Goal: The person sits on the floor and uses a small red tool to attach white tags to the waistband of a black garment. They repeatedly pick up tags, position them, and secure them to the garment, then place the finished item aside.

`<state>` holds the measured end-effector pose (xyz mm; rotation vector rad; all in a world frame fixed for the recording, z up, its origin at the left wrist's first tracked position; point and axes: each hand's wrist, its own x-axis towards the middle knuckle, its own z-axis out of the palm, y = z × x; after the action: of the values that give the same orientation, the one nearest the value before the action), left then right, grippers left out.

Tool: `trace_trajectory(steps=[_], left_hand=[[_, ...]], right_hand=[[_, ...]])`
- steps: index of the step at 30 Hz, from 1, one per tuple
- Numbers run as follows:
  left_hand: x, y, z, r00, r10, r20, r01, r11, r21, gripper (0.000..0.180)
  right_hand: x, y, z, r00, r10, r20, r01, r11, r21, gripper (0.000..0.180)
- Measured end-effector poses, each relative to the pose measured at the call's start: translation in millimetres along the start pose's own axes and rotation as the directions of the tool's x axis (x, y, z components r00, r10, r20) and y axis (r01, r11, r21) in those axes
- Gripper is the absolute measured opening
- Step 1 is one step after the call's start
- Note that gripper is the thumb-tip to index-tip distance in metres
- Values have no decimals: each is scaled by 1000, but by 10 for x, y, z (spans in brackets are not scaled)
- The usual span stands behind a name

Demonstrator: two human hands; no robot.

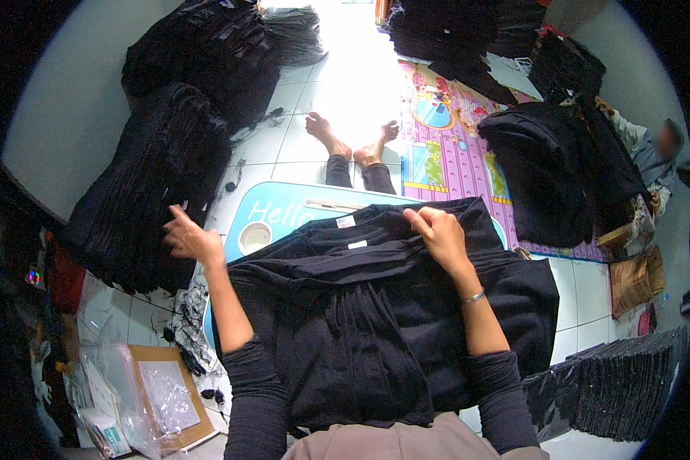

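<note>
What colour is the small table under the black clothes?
The table is light blue, seen best in the head view at its far left corner.

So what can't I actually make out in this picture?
All in the head view:
Left hand: fingers blurred, so whether they touch the black pile beyond is unclear.
Right hand: its own back hides the curled fingertips, so its grip on the black clothes can't be judged.
Table: mostly covered by the clothes.
White labels: print too small.
Far floor: washed out by glare.
</note>
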<state>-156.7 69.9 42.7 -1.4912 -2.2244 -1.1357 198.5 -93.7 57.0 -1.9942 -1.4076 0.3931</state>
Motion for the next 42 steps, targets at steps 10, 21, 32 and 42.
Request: trace_trajectory(steps=[10,21,32,42], left_hand=[[-1207,1173,-43,389,625,677,239,641,-729,17],[-1479,1239,147,389,675,627,141,629,-765,27],[-1704,1600,101,496,747,443,59,480,-875,19],[-1602,1339,238,453,524,721,339,647,-683,15]], right_hand=[[49,-212,473,983,-13,-184,-57,926,-373,37],[234,317,160,953,86,290,-212,874,438,13],[244,364,344,962,160,220,-266,727,633,17],[128,115,295,997,-3,-81,7,999,43,21]])
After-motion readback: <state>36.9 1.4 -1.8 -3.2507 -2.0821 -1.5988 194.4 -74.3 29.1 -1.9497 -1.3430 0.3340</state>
